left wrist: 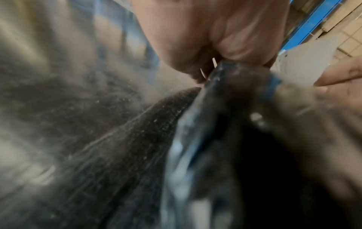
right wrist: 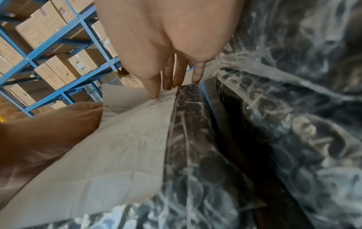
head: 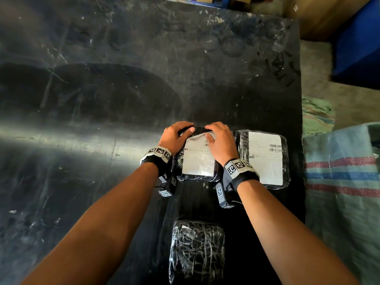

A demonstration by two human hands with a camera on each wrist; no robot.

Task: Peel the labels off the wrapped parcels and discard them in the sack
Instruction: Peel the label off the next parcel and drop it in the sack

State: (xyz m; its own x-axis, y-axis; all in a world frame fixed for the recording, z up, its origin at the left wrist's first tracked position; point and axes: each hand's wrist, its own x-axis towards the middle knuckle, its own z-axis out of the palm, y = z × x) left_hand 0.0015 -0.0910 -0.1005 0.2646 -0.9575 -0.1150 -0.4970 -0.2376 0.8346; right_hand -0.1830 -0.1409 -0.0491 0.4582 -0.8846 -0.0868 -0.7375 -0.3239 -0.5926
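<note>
A black bubble-wrapped parcel (head: 178, 161) lies on the dark table (head: 102, 99) and carries a white label (head: 198, 161). My left hand (head: 176, 134) grips the parcel's far left corner (left wrist: 225, 100), fingers curled over its edge. My right hand (head: 221, 140) pinches the label's far edge (right wrist: 137, 99), thumb on its face and fingers behind. The label's far left corner stands lifted off the wrap. A second labelled parcel (head: 265, 159) lies just to the right. A third parcel (head: 196, 251) with no label showing lies nearer me. The woven striped sack (head: 341, 182) stands right of the table.
The table's right edge (head: 302, 120) runs close beside the second parcel. Blue racks with cardboard boxes (right wrist: 49, 46) stand beyond the table. A blue crate (head: 359, 44) and a folded cloth (head: 316, 116) lie on the floor at the right.
</note>
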